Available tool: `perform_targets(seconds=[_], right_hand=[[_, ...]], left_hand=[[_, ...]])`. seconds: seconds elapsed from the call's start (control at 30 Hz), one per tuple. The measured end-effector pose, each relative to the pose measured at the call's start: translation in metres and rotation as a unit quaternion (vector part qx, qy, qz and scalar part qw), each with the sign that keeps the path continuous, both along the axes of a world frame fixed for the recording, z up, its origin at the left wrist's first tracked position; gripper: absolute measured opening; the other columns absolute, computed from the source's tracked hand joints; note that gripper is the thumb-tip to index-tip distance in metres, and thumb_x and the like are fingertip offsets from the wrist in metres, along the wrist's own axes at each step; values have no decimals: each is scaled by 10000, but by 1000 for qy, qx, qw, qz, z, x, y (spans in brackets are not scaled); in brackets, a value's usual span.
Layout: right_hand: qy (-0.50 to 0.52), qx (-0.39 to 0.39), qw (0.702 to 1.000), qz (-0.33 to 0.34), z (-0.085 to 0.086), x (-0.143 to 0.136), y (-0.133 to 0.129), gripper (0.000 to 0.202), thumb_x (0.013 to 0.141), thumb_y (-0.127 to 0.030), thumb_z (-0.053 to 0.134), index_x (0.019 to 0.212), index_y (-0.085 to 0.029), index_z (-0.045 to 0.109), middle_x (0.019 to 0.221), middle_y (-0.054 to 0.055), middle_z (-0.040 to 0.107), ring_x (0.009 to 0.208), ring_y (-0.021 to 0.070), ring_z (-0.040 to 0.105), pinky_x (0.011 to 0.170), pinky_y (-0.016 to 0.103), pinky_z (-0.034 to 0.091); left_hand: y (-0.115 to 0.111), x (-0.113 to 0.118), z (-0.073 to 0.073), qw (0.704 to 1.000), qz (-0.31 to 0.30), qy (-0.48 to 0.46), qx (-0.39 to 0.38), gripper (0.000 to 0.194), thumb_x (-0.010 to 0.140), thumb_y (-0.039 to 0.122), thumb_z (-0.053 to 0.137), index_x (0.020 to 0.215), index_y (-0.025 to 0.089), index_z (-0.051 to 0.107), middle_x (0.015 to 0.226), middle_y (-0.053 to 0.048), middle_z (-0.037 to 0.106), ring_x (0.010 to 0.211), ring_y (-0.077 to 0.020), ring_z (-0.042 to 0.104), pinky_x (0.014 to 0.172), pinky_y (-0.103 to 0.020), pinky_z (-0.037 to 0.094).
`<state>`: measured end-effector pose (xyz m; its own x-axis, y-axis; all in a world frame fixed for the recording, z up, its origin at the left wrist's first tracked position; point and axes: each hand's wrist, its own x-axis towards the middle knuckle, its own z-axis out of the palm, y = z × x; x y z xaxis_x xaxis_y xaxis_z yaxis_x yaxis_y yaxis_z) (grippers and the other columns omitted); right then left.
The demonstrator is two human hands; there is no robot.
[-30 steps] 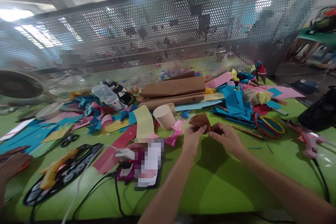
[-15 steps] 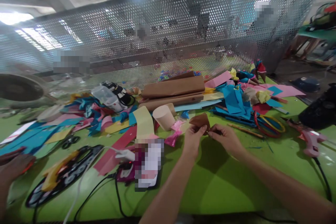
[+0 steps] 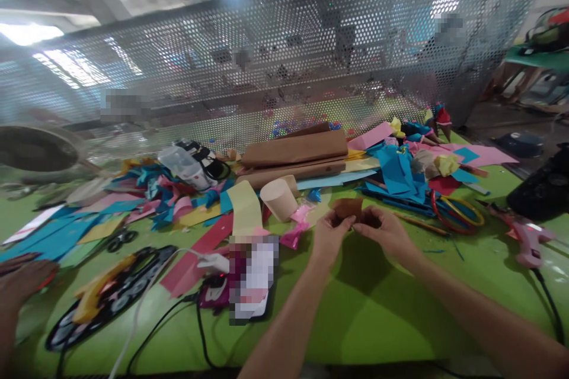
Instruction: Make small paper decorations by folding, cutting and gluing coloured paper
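A small piece of brown paper is held up between my two hands, above the green table. My left hand pinches its left side with thumb and fingers. On the other side my right hand is closed on the paper's right edge, its thumb tip close to the left thumb. The paper's lower part is hidden behind my fingers. To the left of my hands lie a pink shiny wrapper and a beige paper roll.
Brown paper rolls and blue paper scraps lie behind. At right are scissors and a pink glue gun. A yellow glue gun, a phone and cables occupy the left, near another person's hand. A perforated screen stands beyond.
The brown paper has turned and shows less of its face. My right hand has come nearer to the left, its fingers now higher round the paper. The other person's hand has shifted slightly.
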<state>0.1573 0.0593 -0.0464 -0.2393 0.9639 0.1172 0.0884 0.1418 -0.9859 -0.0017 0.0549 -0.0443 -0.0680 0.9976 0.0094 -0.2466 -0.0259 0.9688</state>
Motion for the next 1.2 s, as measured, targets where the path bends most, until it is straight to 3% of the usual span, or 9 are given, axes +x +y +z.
perform_targets(seconds=[0.1, 0.4, 0.6, 0.7, 0.83, 1.0, 1.2], right_hand=[[85, -29, 996, 6, 2, 1, 0, 319, 759, -422, 795, 946, -192, 679, 875, 43, 709, 771, 190, 625, 701, 323, 478], [136, -30, 987, -84, 7, 2, 0, 250, 719, -385, 813, 743, -201, 645, 698, -22, 615, 658, 137, 536, 636, 280, 434], [221, -106, 970, -9, 4, -7, -3, 364, 628, -334, 883, 945, -215, 752, 888, 28, 745, 779, 181, 641, 757, 340, 507], [212, -135, 968, -16, 3, -11, -4, 336, 552, -343, 917, 817, -200, 766, 797, 27, 742, 739, 187, 639, 756, 350, 508], [202, -105, 973, -45, 5, -7, -1, 274, 578, -372, 903, 688, -196, 725, 727, 16, 703, 748, 192, 623, 770, 345, 495], [211, -93, 966, -113, 7, 2, 3, 314, 574, -360, 907, 742, -204, 692, 770, 14, 710, 741, 183, 613, 737, 325, 468], [189, -76, 970, -131, 6, 5, 7, 304, 603, -376, 890, 755, -208, 687, 740, 23, 701, 676, 189, 597, 674, 336, 454]], left_hand=[[-1, 1, 2, 999, -28, 37, 10, 226, 649, 224, 838, 848, 141, 770, 824, -55, 764, 754, -166, 658, 773, -292, 510], [-5, 6, 2, 996, -87, 16, -20, 291, 689, 376, 822, 784, 142, 678, 701, -21, 686, 627, -131, 612, 649, -259, 485], [-4, 7, 2, 998, -45, 53, -2, 165, 655, 251, 791, 688, 162, 656, 626, 5, 653, 582, -120, 567, 610, -244, 451], [-5, 7, -1, 995, -46, 93, 17, 89, 655, 185, 750, 673, 173, 663, 651, 6, 662, 626, -132, 566, 623, -242, 437], [-6, 8, -6, 984, -77, 161, 21, 103, 714, 221, 728, 675, 172, 646, 636, -1, 633, 611, -137, 548, 588, -244, 394], [-6, 7, -8, 975, -118, 191, 0, 92, 738, 229, 709, 706, 168, 648, 635, -9, 636, 589, -139, 544, 575, -249, 378], [-6, 4, -4, 978, -141, 154, -5, 115, 707, 232, 741, 697, 176, 641, 625, -7, 645, 587, -136, 570, 576, -240, 402]])
